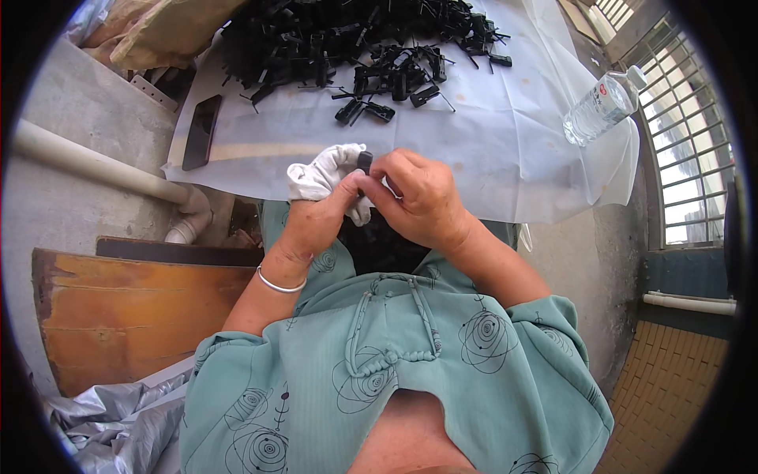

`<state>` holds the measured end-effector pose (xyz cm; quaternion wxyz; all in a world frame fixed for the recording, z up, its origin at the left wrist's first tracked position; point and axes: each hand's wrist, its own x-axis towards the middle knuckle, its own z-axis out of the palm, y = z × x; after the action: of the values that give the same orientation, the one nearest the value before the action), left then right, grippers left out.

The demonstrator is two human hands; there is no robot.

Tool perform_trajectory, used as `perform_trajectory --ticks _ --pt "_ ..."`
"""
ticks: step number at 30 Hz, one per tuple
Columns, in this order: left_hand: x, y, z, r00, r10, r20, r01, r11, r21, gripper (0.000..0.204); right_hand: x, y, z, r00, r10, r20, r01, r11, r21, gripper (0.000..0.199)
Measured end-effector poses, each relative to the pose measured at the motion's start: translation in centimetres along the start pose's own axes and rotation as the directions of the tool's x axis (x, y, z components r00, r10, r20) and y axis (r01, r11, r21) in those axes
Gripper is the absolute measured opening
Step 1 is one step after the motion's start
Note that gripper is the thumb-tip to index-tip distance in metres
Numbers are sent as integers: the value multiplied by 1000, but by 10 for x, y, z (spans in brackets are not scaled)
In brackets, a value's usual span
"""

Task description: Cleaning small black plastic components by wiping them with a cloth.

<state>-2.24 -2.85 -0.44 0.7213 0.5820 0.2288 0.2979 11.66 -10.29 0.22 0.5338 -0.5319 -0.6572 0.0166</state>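
My left hand (pixel 321 189), in a white glove that leaves the thumb bare, is closed on a small black plastic part (pixel 365 163) above the table's near edge. Bare and with curled fingers, my right hand (pixel 422 193) pinches at the lower end of that same part. Fingers cover most of the piece, so its full shape is hidden. Beyond the hands lies a big heap of similar black plastic parts (pixel 316 47) with thin pins sticking out. A few loose black parts (pixel 377 112) lie at the heap's near side.
A translucent plastic sheet (pixel 505 158) covers the table. On its left lies a dark phone (pixel 202 132); at the right edge stands a clear water bottle (pixel 598 110), leaning. Brown wrapping (pixel 166 35) sits at far left, above a white pipe (pixel 95 164). A wooden board (pixel 134 316) is beside me.
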Motion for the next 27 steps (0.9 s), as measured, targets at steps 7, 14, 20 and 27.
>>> perform_trajectory --ticks 7,14,20,27 --pt "-6 8 6 996 78 -34 -73 991 111 30 11 0 -12 884 362 296 -418 895 154 20" --pt "-8 -1 11 920 390 -30 -299 751 589 29 4 0 -5 814 414 407 -505 851 144 25" --pt "-2 -6 7 879 475 34 -340 575 744 27 -12 14 22 813 491 312 -572 775 270 27" --pt "-6 0 10 985 103 -138 -23 875 484 25 -11 18 15 790 459 407 -609 663 436 27"
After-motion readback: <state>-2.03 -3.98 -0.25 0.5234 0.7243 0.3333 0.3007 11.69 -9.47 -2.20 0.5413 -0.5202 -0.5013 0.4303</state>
